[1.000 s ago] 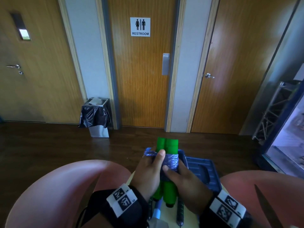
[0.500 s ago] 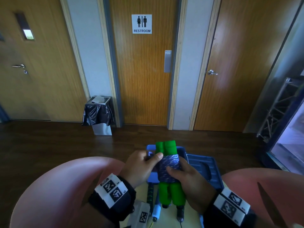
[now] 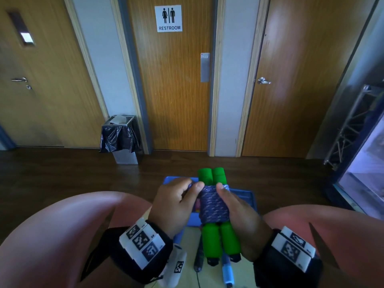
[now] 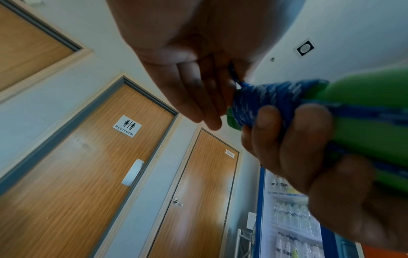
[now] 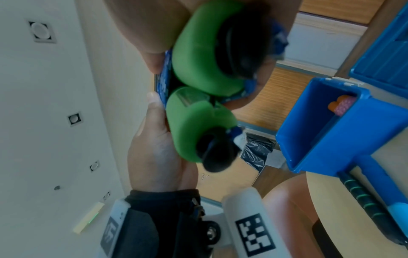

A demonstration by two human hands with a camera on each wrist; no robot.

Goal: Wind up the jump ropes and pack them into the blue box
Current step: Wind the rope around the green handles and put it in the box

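Note:
A jump rope with two green foam handles [image 3: 220, 240] side by side has its blue patterned rope [image 3: 213, 206] wound tightly round their middle. My right hand [image 3: 239, 217] grips this bundle from the right, thumb on top of the winding. My left hand [image 3: 176, 204] pinches the rope's end at the winding's upper left corner; the left wrist view shows the curled fingers [image 4: 198, 90] on the rope [image 4: 271, 97]. Just behind the bundle stands the blue box [image 3: 172, 180], open. An orange and pink wound rope [image 5: 342, 104] lies inside the box [image 5: 326, 136].
The box's lid [image 3: 243, 196] lies open to the right. A black handle with green rings [image 5: 362, 197] and a blue handle [image 5: 386, 183] lie on the pale table [image 3: 191, 246] in front of the box. Pink rounded shapes flank the table on both sides.
The left hand drew back from across the winding to its upper left corner, where it now pinches the rope end. The bundle has come a little nearer to me.

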